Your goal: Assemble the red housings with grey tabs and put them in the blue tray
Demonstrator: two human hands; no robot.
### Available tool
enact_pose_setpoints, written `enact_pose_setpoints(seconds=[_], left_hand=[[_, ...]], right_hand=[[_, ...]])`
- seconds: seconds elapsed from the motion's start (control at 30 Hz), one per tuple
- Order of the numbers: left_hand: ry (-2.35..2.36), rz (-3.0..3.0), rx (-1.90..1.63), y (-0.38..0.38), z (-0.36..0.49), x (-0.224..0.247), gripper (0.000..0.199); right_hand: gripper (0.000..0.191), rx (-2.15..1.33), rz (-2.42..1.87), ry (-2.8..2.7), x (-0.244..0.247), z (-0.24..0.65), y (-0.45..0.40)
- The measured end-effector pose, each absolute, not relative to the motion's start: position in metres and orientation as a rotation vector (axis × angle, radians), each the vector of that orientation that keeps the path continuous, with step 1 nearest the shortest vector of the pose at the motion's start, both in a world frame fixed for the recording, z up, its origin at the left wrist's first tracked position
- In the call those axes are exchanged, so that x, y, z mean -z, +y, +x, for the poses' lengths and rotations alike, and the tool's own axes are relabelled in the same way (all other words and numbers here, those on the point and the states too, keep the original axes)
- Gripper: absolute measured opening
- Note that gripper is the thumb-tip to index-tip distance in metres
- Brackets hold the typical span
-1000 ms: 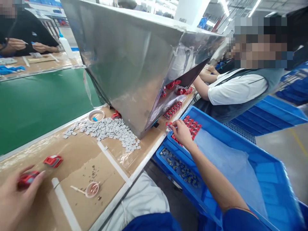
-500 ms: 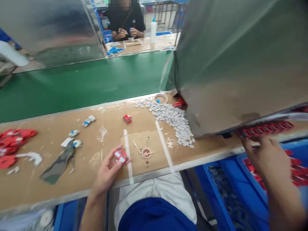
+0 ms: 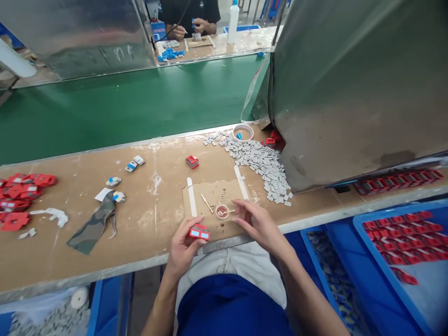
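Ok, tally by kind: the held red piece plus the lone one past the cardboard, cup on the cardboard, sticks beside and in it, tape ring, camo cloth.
Red pieces: 2 (held piece in the left hand, lone piece)
Cup: 1
Sticks: 2 (loose stick, dipped stick)
Tape ring: 1
Camo cloth: 1
Total: 7

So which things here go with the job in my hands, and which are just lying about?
Likely in use:
red piece, held in your left hand;
stick in the small cup, by your open right hand.

Probably just lying about:
camouflage strip;
white ring.
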State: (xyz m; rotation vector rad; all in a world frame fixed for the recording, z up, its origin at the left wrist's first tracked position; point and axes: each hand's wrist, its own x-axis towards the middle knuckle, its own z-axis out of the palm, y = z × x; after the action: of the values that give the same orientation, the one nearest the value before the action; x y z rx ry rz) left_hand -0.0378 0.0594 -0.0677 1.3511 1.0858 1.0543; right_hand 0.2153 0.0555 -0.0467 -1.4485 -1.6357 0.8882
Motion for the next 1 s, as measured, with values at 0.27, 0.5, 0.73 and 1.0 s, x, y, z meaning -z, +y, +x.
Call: enact_pose_setpoints(seconds=[0.27,0.5,0.73,1.0], left_hand=[[0.994,1.402,-0.967,0.062,-0.039,0.069,0.034],[0.992,1.387,-0.913,0.061,-0.036,0.068,0.034],[0.98,1.389,-0.91,0.062,-0.033,0.065,0.027],[1.006,1.522,-0.917,0.06,-0.029,0.065,0.02]], right_hand=[[0.017,-0.673,-1.296,-1.607,0.05,0.205,0.074],[0.018,-0.57,-1.245,-1.535,0.059,0.193,0.078],[0.025,-0.783,-1.376,-1.2,0.066,0.192,0.064],[0.024,-0.909,-1.255,-1.011,0.05,0.18,0.044]])
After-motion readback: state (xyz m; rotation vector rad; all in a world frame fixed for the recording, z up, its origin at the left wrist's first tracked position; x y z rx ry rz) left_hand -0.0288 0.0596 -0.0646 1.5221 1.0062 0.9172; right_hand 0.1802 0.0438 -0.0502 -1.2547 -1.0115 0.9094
